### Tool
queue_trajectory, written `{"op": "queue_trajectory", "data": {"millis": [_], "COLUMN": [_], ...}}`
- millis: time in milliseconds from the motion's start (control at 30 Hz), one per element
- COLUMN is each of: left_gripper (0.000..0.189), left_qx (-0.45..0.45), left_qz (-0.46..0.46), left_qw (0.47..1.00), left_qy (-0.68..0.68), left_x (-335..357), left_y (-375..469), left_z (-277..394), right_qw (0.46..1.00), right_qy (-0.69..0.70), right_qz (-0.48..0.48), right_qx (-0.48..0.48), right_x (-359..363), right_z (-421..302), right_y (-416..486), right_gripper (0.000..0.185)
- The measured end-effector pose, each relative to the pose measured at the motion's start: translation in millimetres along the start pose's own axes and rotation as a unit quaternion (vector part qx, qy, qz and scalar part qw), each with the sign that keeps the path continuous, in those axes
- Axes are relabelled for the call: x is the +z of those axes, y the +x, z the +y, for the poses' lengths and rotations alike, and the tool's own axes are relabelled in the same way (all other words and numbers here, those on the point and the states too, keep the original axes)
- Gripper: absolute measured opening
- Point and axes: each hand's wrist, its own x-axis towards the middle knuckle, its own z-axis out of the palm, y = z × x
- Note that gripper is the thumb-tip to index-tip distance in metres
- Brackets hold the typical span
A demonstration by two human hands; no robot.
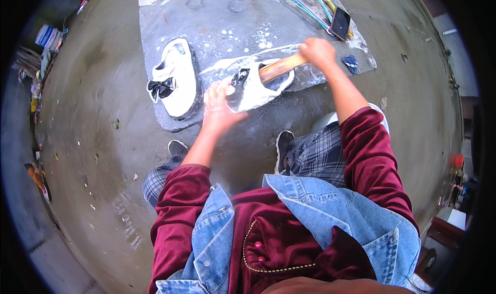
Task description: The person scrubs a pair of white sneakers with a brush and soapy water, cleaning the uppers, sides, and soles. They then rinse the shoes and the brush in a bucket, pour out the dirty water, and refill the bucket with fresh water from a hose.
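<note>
Two white shoes with dark bows lie on a grey stone slab (217,26). The left shoe (180,96) rests with its toe towards me, near the slab's left edge. My left hand (219,104) is pressed on the toe end of the other shoe (257,94), thumb spread, with white foam on the fingers. My right hand (318,53) is closed round one end of a wooden-handled tool (283,67), whose other end reaches into that shoe's opening. The tool's far end is hidden inside the shoe. White suds streak the slab behind it.
Coloured wire hangers (298,7) and a black phone (340,24) lie at the slab's back right, with a small dark crumpled piece (350,64) nearer. A white bucket (379,113) stands beside my right leg. Wet concrete floor (100,146) surrounds the slab.
</note>
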Motion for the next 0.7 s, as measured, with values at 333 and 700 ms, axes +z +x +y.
{"op": "queue_trajectory", "data": {"millis": [333, 700], "left_gripper": [0.1, 0.103], "left_qx": [0.017, 0.008], "left_qz": [0.002, 0.005], "left_qw": [0.999, 0.999], "left_qy": [0.028, 0.05], "left_x": [3, 7], "left_y": [1, -1], "left_z": [0, -2], "right_qw": [0.998, 0.998], "right_qy": [0.037, 0.032], "right_qz": [-0.023, -0.059], "right_qx": [0.047, 0.005], "right_x": [8, 20], "right_z": [16, 15], "right_y": [-2, 4], "right_gripper": [0.03, 0.031]}}
